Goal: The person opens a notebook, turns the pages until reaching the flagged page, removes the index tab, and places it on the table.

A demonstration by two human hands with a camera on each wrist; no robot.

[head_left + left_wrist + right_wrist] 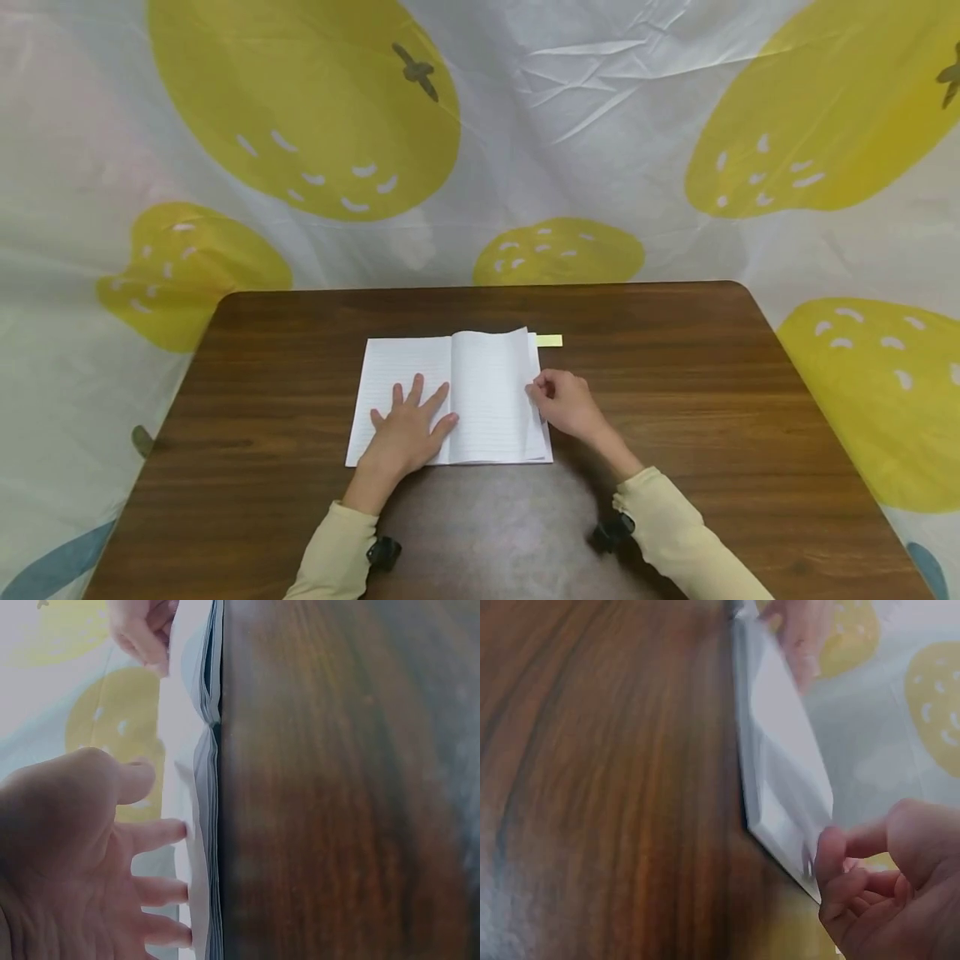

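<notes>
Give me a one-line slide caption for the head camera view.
Left hand flat on an open lined notebook while the right hand pinches its right page edge, on a wooden table.

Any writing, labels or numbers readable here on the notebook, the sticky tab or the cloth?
None can be read.
Notebook: ruled lines only, no writing visible.
Yellow tab: blank as far as can be seen.
Backdrop cloth: a yellow fruit print, no words.
</notes>
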